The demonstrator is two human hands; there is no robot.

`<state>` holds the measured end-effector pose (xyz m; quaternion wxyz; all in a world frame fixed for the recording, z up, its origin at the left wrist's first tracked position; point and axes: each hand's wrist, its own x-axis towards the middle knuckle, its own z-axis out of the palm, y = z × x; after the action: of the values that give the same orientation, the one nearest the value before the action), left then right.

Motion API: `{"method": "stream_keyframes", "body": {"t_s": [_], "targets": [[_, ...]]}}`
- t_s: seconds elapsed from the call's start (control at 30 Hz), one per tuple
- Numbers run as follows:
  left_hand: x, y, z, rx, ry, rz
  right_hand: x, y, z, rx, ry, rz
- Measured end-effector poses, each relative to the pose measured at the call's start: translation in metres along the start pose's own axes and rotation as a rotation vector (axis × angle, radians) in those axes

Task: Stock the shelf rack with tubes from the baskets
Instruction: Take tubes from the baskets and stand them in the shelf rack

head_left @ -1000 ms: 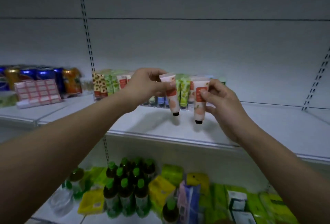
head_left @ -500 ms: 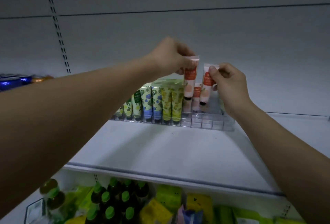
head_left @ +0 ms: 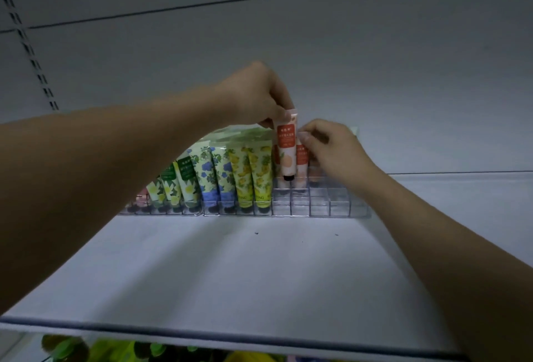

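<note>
I see a clear divided rack standing at the back of the shelf, against the rear wall panel. Its left and middle compartments hold upright tubes packed side by side, caps down; the front compartments on the right stand bare. My left hand is above the rack, pinching a tube by its top so it hangs just right of the packed rows. My right hand sits just beside it, to the right, touching the top of another tube behind the first. Below the shelf's front edge, more goods lie on a lower level.
</note>
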<state>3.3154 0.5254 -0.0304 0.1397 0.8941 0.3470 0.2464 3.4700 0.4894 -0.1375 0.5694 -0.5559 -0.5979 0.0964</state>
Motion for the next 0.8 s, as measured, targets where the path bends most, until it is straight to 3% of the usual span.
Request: {"method": "stream_keyframes", "body": {"t_s": [0.1, 0.57, 0.8], "targets": [[-0.001, 0.0, 0.001, 0.057, -0.004, -0.009, -0.001, -0.001, 0.001, -0.091, -0.032, 0.0], [-0.001, -0.004, 0.012, 0.111, 0.056, -0.056, -0.003, -0.002, 0.002, -0.075, -0.012, 0.046], [0.002, 0.004, 0.004, 0.127, 0.014, -0.147, -0.004, -0.005, 0.002, -0.081, -0.011, 0.047]]}}
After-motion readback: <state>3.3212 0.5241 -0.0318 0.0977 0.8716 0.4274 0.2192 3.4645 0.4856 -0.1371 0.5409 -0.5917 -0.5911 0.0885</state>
